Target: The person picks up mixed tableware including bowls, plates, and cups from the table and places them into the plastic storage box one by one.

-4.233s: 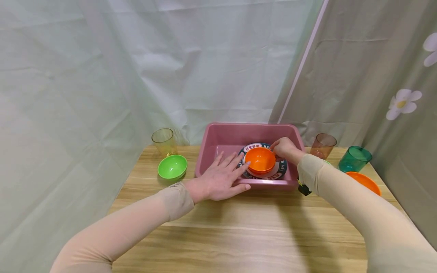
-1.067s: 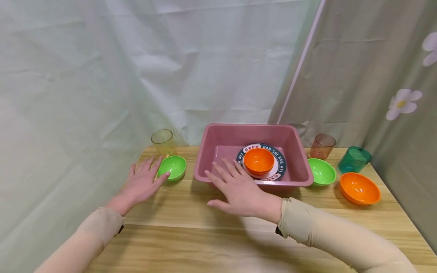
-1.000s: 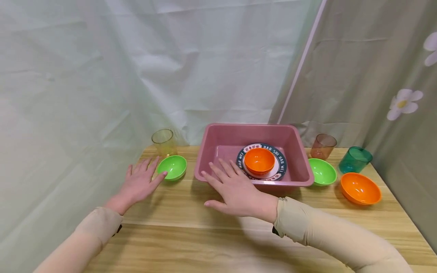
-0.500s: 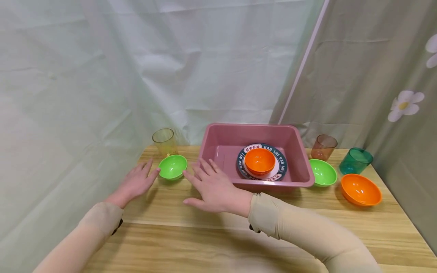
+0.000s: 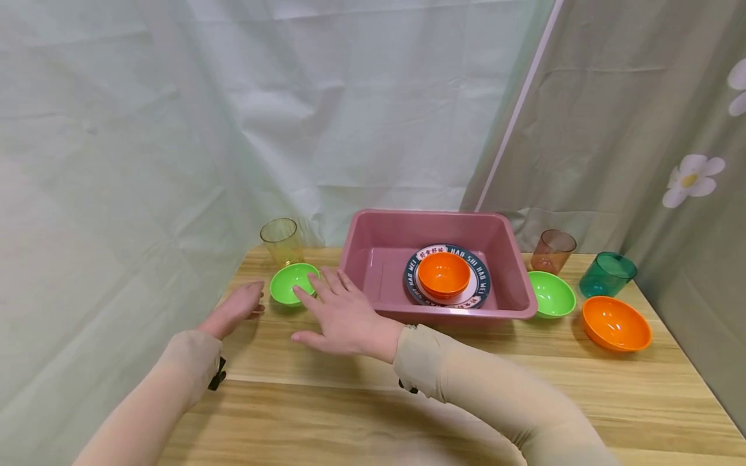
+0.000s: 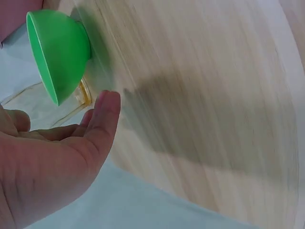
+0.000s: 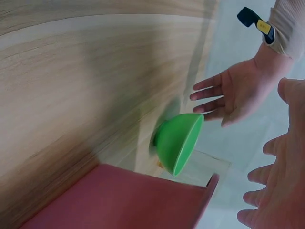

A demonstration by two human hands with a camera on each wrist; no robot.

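Observation:
A small light green bowl (image 5: 285,285) stands upright on the wooden table, left of the pink tub (image 5: 373,217). Just left of it is my left hand (image 5: 237,307), holding nothing; the left wrist view shows its fingers slightly bent and apart from the green bowl (image 6: 59,50). My right hand (image 5: 346,318) is spread palm down at the tub's front left corner, its fingertips overlapping the bowl's right side in the head view. In the right wrist view the bowl (image 7: 174,140) sits between the two hands, neither gripping it. Two nested orange bowls (image 5: 444,275) rest on a patterned plate (image 5: 479,278) inside the tub.
Behind the green bowl stands a yellow clear cup (image 5: 281,241). Right of the tub are another green bowl (image 5: 550,294), a larger orange bowl (image 5: 616,323), a brownish-pink cup (image 5: 552,251) and a teal cup (image 5: 607,275). A pale curtain (image 5: 373,116) hangs behind the table.
My right hand has left the stacked orange bowls and moved left across the tub toward the green bowl. The left hand went from the tub's front to the bowl's left side, its fingers now more bent.

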